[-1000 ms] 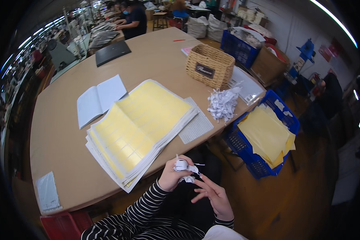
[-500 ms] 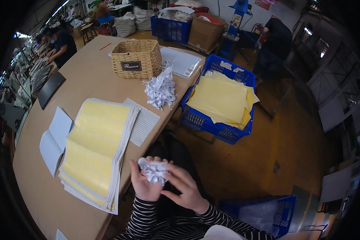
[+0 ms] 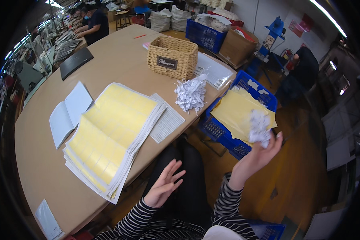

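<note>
White, crumpled, paper-like strips [image 3: 259,126] blurred at the right hand [image 3: 261,155], its grip unclear; the left hand [image 3: 162,188] hung loosely spread.

The long sleeves [image 3: 227,197] are striped in black and narrow white, and the trousers [image 3: 193,180] plain black.

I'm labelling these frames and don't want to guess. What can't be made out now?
In the head view:
White strips by the right hand: motion-blurred; held or released, can't tell.
Inside of the blue crate: mostly covered by yellow sheets.
Yellow paper stack: top sheet covers most of those below.
Second blue crate: cut off by the bottom edge, partly behind the striped sleeve.
</note>
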The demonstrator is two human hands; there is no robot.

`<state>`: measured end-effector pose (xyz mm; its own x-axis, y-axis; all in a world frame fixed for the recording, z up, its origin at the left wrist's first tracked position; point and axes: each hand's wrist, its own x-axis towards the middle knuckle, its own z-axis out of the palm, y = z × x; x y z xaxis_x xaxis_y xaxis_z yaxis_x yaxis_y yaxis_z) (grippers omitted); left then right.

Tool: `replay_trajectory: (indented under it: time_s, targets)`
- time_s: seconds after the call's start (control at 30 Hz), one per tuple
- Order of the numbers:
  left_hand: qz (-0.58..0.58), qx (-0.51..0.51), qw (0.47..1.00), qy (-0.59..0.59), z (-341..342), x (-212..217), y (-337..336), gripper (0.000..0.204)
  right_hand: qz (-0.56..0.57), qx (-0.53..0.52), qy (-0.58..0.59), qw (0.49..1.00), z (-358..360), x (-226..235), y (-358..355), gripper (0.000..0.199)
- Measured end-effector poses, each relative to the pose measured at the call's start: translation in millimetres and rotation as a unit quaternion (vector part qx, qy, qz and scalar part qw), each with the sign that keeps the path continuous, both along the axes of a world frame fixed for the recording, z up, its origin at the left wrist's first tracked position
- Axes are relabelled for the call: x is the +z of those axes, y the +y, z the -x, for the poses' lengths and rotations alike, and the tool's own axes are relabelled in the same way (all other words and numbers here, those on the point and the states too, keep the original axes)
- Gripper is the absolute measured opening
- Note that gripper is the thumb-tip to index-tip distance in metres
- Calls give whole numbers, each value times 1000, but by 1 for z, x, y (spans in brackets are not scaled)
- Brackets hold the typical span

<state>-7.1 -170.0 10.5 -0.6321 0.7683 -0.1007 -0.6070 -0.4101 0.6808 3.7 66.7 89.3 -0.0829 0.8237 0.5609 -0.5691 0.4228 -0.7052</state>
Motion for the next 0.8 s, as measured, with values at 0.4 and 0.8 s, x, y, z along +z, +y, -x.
replay_trajectory:
  time_s: [0.4, 0.8]
  targets:
    - [4, 100, 995, 24, 8, -13, -79, 47, -310, -19, -527, 791, 224, -103, 27, 32]
    - [85, 256, 959, 82, 3, -8, -165, 39, -401, -153, -538, 726, 185, -107, -8, 35]
